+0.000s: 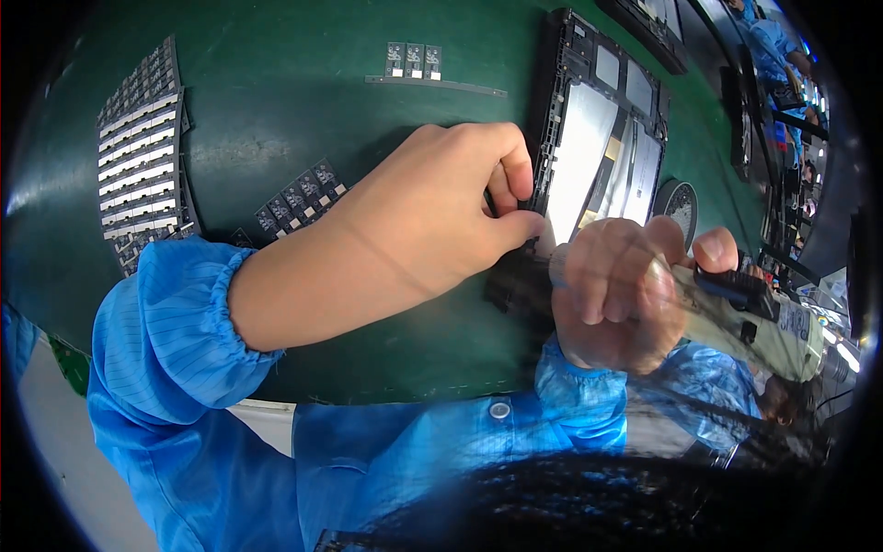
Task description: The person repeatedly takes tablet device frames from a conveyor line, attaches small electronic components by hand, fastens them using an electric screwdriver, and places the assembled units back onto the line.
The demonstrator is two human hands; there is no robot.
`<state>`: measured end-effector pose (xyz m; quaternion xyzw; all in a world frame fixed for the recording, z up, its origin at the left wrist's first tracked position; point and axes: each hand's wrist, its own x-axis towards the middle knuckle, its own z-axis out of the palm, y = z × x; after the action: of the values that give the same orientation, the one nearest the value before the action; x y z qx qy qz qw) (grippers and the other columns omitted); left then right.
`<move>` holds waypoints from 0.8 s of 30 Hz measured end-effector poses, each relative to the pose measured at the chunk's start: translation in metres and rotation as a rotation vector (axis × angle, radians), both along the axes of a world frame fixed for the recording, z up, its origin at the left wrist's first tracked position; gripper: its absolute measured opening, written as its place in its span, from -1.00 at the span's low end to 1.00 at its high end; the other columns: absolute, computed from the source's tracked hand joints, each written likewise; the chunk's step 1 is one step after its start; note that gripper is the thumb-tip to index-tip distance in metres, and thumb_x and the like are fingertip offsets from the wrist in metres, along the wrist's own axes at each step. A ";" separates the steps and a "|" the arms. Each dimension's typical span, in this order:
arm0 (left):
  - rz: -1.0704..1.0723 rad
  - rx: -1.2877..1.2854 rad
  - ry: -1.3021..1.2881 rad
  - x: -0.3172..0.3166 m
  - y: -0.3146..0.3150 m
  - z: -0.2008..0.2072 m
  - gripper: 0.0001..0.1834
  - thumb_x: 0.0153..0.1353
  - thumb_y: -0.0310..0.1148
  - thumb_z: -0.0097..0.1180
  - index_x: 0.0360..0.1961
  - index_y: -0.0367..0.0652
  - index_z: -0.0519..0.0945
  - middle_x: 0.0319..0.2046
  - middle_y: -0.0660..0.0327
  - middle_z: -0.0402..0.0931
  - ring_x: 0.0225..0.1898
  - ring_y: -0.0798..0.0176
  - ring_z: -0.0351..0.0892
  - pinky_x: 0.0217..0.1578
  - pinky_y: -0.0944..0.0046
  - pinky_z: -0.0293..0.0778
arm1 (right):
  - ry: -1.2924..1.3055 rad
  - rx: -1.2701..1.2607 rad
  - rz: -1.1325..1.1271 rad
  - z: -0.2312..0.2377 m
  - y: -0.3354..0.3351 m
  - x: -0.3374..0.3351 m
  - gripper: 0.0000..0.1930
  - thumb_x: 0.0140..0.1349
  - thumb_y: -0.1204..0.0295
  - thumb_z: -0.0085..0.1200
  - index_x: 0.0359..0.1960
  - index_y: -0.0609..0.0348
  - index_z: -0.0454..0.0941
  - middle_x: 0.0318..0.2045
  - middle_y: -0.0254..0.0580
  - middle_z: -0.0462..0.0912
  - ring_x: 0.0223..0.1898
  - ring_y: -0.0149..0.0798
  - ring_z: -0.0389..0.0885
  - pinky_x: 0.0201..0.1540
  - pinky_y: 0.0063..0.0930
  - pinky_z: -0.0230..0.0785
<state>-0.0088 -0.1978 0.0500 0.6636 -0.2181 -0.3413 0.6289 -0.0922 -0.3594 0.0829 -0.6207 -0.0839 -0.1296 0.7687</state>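
A black rectangular device housing (549,101) with silver panels inside lies right of centre. At its near left edge is my left hand (464,189), thumb and fingers pinched together. A small dark bit shows between the fingertips, too hidden to name. My right hand (621,294) is wrapped round a pale grey-green electric screwdriver (782,336) with a black lever, held over the near end of the housing. Motion smears this hand, and the tool's tip cannot be made out.
Small circuit boards (416,60) sit beyond my left hand, with a strip of more boards (299,198) by my forearm. Stacked board panels (143,166) lie far left. A round dark dish (679,207) stands right of the housing; another black housing (653,28) is at the back.
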 end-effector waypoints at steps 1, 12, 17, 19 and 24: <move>0.000 0.006 -0.005 0.001 0.001 -0.002 -0.85 0.13 -0.57 0.18 -0.31 -0.34 0.44 -0.36 0.17 0.48 -0.38 0.43 0.59 -0.45 0.43 0.44 | -0.002 -0.001 0.000 -0.002 0.000 0.001 -0.65 0.27 0.55 -0.08 0.03 -0.20 0.28 -0.64 -0.37 0.33 -0.74 -0.44 0.30 -0.65 -0.52 0.22; -0.007 -0.027 0.024 -0.001 0.001 0.001 -0.83 0.15 -0.54 0.19 -0.31 -0.34 0.44 -0.38 0.16 0.48 -0.41 0.44 0.58 -0.47 0.44 0.42 | -0.012 -0.005 -0.015 0.001 0.003 0.000 -0.66 0.26 0.56 -0.07 0.01 -0.19 0.30 -0.62 -0.39 0.33 -0.74 -0.48 0.29 -0.70 -0.59 0.19; -0.033 -0.019 -0.034 0.004 0.005 0.018 -0.78 0.13 -0.47 0.25 -0.28 -0.32 0.46 -0.38 0.14 0.50 -0.46 0.41 0.56 -0.49 0.41 0.41 | -0.037 0.162 -0.131 0.011 0.003 -0.005 -0.62 0.18 0.54 0.06 -0.03 -0.11 0.22 -0.64 -0.29 0.33 -0.76 -0.41 0.24 -0.70 -0.50 0.20; -0.149 0.061 -0.205 0.006 0.007 0.025 -0.77 0.10 -0.44 0.28 -0.27 -0.29 0.51 -0.40 0.13 0.49 -0.49 0.34 0.52 -0.48 0.37 0.43 | -0.058 0.183 -0.110 0.014 -0.002 -0.005 -0.62 0.19 0.55 0.05 -0.03 -0.12 0.22 -0.64 -0.29 0.32 -0.75 -0.42 0.24 -0.70 -0.50 0.20; -0.168 0.014 -0.282 -0.006 0.003 0.023 -0.77 0.03 -0.45 0.32 -0.28 -0.25 0.58 -0.44 0.18 0.47 -0.53 0.32 0.45 -0.49 0.36 0.40 | -0.066 0.240 -0.091 0.018 -0.006 -0.009 -0.63 0.20 0.56 0.03 -0.05 -0.16 0.23 -0.62 -0.32 0.32 -0.74 -0.43 0.25 -0.69 -0.51 0.24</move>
<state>-0.0145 -0.1947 0.0725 0.6887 -0.3566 -0.2979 0.5565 -0.1014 -0.3655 0.1012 -0.5230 -0.0649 -0.1940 0.8275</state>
